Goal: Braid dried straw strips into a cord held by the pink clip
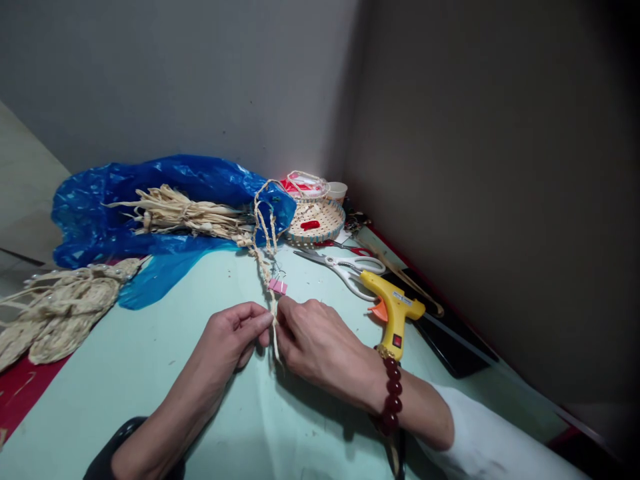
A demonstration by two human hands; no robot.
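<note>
Between my two hands runs a pale, twisted straw cord (265, 270), leading back toward the far side of the table. My left hand (239, 332) pinches the cord near its lower end between thumb and index finger. From the other side, my right hand (316, 343) has its fingers curled closed against the same spot; its fingertips are partly hidden. Just beyond the fingers, a pink binder clip (278, 287) with wire handles sits on the cord. A loose tail of straw hangs below the pinch. Dark red beads circle my right wrist.
A blue plastic bag (90, 193) holds a bundle of dried straw (185, 215). Right of it stand a woven basket (325, 223) and a paper cup (337, 192). White-handled scissors (345, 267) and a yellow glue gun (393, 303) lie close to my right hand. Woven straw slippers (75, 313) rest at left.
</note>
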